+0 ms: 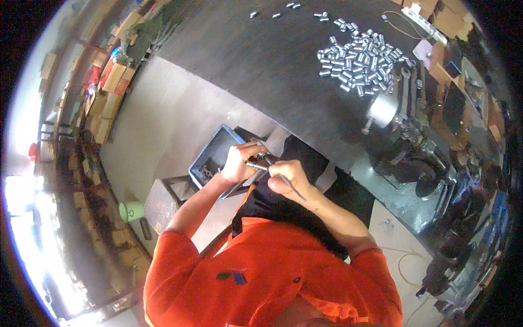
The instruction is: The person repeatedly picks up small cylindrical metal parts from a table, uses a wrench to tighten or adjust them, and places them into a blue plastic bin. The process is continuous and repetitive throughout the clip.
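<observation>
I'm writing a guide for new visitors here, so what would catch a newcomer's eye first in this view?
Probably the bright orange shirt filling the bottom, and the heap of shiny metal cylinders on the dark tabletop at upper right. Near the centre, the left hand and right hand are close together on slim metal pieces, with a blue bin just left of them.
</observation>
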`<act>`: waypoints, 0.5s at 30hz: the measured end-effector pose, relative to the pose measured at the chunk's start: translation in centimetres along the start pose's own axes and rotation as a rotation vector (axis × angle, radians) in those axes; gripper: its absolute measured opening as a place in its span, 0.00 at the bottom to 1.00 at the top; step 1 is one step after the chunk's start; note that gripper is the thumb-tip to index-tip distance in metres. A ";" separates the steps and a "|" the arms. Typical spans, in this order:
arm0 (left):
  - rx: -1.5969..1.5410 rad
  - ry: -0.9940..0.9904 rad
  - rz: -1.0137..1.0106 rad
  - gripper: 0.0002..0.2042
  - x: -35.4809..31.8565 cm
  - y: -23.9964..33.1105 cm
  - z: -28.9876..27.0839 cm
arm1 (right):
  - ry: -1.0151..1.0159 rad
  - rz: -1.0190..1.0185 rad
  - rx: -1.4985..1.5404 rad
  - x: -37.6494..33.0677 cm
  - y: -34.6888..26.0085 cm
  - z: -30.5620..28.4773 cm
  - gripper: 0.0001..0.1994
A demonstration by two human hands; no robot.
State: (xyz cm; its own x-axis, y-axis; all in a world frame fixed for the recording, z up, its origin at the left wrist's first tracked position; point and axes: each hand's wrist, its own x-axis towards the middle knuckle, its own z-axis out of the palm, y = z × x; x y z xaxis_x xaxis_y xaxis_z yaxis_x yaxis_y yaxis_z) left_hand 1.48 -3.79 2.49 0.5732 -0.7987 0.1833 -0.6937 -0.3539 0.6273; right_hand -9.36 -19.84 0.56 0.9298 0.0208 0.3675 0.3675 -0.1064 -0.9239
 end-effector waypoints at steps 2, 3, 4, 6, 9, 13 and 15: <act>-0.028 0.015 -0.092 0.11 0.3 -0.9 -0.7 | -0.035 -0.102 -0.108 -0.6 -0.6 -0.8 0.11; 0.017 0.034 -0.152 0.11 0.3 -1.6 -1.4 | -0.030 -0.186 -0.153 -0.8 -0.8 -0.9 0.11; 0.082 0.163 -0.080 0.11 0.8 -2.9 -1.8 | -0.007 -0.224 -0.188 -0.9 -1.1 -0.9 0.11; 0.105 0.152 -0.318 0.11 1.8 -4.0 -3.4 | 0.070 -0.254 -0.196 -0.7 -1.2 -1.1 0.12; 0.174 0.177 -0.184 0.14 6.6 -2.0 -4.6 | 0.043 -0.192 -0.119 -0.8 0.1 -1.2 0.13; 0.090 0.083 0.005 0.14 15.6 0.8 -2.3 | 0.145 -0.116 -0.061 -1.0 0.9 0.3 0.09; -0.140 -0.001 -0.162 0.15 20.2 2.6 -1.0 | 0.134 -0.099 -0.043 -1.1 1.6 0.1 0.09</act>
State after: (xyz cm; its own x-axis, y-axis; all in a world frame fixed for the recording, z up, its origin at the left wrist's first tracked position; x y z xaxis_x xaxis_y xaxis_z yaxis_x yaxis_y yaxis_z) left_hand 11.65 -20.38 8.58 0.6717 -0.7374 0.0713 -0.5257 -0.4066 0.7472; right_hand -9.79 -19.97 -1.35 0.8773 -0.0987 0.4696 0.4529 -0.1531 -0.8783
